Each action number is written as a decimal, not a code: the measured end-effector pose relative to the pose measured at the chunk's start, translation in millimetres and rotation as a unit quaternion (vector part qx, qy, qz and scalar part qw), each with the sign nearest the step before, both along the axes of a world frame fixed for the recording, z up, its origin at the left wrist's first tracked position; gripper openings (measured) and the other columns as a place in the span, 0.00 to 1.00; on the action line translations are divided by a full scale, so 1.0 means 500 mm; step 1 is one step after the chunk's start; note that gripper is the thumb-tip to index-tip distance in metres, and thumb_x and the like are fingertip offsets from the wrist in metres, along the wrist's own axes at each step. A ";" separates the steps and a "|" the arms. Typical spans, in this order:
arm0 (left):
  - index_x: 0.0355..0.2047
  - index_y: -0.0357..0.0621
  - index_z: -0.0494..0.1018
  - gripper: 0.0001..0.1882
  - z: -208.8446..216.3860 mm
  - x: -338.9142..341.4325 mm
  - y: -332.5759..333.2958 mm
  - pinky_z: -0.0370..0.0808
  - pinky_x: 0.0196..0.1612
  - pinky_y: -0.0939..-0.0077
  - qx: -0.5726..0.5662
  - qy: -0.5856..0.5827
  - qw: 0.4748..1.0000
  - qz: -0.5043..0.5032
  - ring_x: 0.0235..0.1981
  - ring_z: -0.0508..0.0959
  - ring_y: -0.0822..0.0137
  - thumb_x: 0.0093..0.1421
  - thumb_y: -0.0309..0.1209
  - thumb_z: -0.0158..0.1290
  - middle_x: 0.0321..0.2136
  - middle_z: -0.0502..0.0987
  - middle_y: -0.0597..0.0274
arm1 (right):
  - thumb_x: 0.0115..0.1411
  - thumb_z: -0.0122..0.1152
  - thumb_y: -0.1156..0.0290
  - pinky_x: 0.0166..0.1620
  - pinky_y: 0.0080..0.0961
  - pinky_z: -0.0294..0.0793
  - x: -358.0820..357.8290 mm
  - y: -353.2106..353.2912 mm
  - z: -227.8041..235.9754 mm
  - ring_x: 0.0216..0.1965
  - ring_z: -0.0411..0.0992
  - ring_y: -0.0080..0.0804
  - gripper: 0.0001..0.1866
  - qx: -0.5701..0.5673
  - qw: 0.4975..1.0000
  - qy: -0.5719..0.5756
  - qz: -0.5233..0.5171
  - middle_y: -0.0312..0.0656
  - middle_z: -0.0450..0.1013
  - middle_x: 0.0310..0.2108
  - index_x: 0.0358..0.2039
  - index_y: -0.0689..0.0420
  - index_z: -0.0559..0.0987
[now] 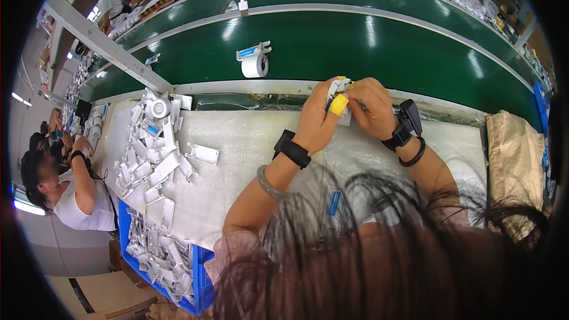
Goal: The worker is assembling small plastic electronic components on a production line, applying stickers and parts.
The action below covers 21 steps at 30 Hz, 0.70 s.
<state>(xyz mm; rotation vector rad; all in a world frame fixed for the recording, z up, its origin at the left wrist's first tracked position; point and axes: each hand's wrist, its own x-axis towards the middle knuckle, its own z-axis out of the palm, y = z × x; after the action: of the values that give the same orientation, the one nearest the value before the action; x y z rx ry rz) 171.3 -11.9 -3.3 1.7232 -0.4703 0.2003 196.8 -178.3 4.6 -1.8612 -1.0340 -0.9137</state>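
Close together over the work table, my two hands hold a small white plastic part. My left hand is closed on it, with yellow coverings on the thumb and a fingertip. My right hand pinches at the same part from the other side. Fingers hide much of its shape. Left of my arms lies a heap of white plastic housings, with one loose housing beside it. Nearer my body, partly behind strands of hair, is a blue cylinder on a pale piece.
Beyond the table runs a green conveyor belt carrying a white round-headed unit. A blue crate full of white parts stands at lower left. Brown paper covers the right side. Another person works at far left.
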 end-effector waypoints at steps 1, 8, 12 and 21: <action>0.51 0.34 0.66 0.18 -0.003 0.001 0.000 0.70 0.48 0.67 0.005 -0.002 1.000 0.007 0.43 0.74 0.51 0.62 0.29 0.47 0.42 0.72 0.47 | 0.46 0.64 0.84 0.34 0.31 0.69 0.001 0.001 -0.003 0.30 0.71 0.42 0.12 0.000 1.000 0.001 0.000 0.44 0.72 0.28 0.32 0.58 0.77; 0.50 0.35 0.67 0.17 -0.002 -0.002 0.000 0.71 0.46 0.66 0.023 -0.006 1.000 0.011 0.42 0.74 0.49 0.62 0.27 0.47 0.41 0.73 0.47 | 0.45 0.63 0.84 0.34 0.32 0.69 0.000 0.001 -0.009 0.30 0.71 0.42 0.13 -0.007 1.000 -0.004 -0.002 0.44 0.72 0.28 0.32 0.59 0.76; 0.50 0.35 0.67 0.17 0.000 0.004 0.006 0.71 0.46 0.65 0.038 -0.003 0.999 0.009 0.42 0.74 0.49 0.61 0.27 0.47 0.41 0.73 0.47 | 0.44 0.63 0.86 0.35 0.32 0.71 -0.005 -0.003 0.026 0.33 0.71 0.44 0.16 -0.063 0.998 -0.024 -0.014 0.46 0.72 0.32 0.36 0.59 0.76; 0.54 0.35 0.64 0.20 -0.011 0.012 0.007 0.70 0.50 0.64 0.049 0.011 0.999 0.010 0.46 0.73 0.47 0.62 0.26 0.47 0.45 0.71 0.44 | 0.46 0.63 0.84 0.36 0.33 0.72 0.001 0.003 0.000 0.33 0.71 0.44 0.16 -0.046 0.998 -0.030 -0.022 0.46 0.71 0.32 0.37 0.59 0.75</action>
<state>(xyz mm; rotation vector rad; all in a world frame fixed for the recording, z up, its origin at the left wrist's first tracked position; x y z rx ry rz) 177.5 -8.5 -8.8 1.8252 -0.4536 0.1738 197.3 -177.0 4.4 -1.9491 -1.0919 -0.9666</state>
